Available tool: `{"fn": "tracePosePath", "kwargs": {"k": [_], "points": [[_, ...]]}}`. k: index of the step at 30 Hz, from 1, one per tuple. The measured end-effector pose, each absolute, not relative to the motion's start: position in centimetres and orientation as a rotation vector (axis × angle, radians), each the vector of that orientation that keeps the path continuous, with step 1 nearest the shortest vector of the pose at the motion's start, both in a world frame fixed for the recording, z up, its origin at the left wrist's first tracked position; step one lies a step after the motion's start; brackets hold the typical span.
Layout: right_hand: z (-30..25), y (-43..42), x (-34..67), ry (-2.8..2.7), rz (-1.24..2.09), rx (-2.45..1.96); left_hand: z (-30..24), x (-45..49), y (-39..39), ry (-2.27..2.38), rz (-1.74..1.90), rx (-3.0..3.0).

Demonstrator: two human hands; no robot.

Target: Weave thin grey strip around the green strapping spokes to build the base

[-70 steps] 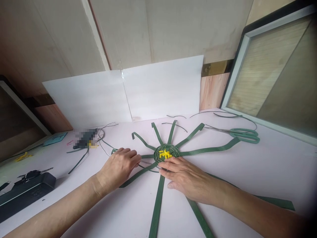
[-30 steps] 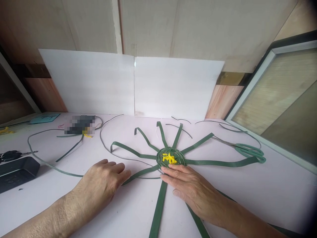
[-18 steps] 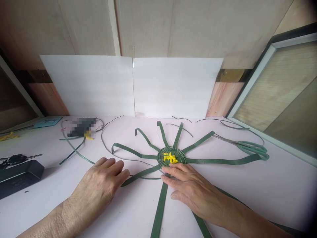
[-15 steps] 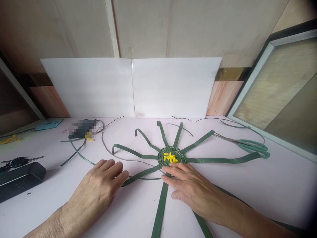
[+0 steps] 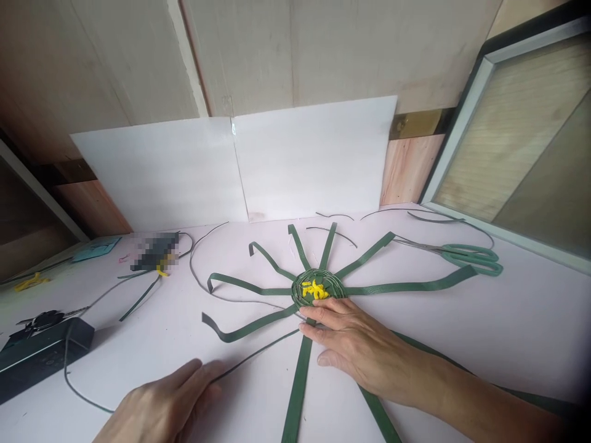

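A small round woven piece point(image 5: 331, 280) of green cord lies on the table, with flat green straps point(image 5: 300, 381) radiating from it like spokes. A knotted bit of yellow yarn point(image 5: 314, 290) sits at its centre. My right hand point(image 5: 355, 354) rests with fingers stretched flat over the near edge of the weave and one strap. To the lower left, my left hand point(image 5: 166, 400) is closed on a thin green cord point(image 5: 258, 352), drawn fairly straight between it and the weave. The cord's loose part loops out behind that hand. Its fingertips are partly hidden.
Teal-handled scissors point(image 5: 468, 257) lie at the right, blades touching a strap tip. At the left are a black box point(image 5: 50, 354), keys point(image 5: 48, 319) and a blurred dark item point(image 5: 157, 249). Cord offcuts point(image 5: 332, 235) lie toward the white panels point(image 5: 314, 163) at the back.
My left hand has moved down and left, drawing the cord with it, away from the left strap's tip. That strap's end now curls up. My right hand stays on the weave; the view has tilted.
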State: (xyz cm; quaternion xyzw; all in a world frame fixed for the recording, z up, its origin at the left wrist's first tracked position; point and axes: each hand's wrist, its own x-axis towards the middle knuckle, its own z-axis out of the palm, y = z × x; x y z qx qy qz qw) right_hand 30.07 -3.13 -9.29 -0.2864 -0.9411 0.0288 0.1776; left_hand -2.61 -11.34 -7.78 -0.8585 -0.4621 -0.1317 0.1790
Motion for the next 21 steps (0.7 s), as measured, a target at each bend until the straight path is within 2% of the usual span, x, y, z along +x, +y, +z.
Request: {"fn": "tracePosePath", "kwargs": {"k": [6, 12, 17, 21], "points": [[-8.9, -3.1, 30.0, -2.676, 0.116, -0.795, -8.3, -0.2, -6.1, -1.446, -0.430, -2.633], [-9.0, -3.2, 30.1, -2.711, 0.094, -0.813, -7.9, 2.9, -1.8, -1.682, -0.258, -2.637], [-9.6, -3.0, 30.3, -2.691, 0.031, -0.796, -7.7, 3.3, -2.7, -1.494, -0.311, -2.633], [-9.7, -3.0, 30.3, -2.675, 0.030, -0.790, -8.4, 3.2, -6.3, -1.711, -0.231, -2.583]]}}
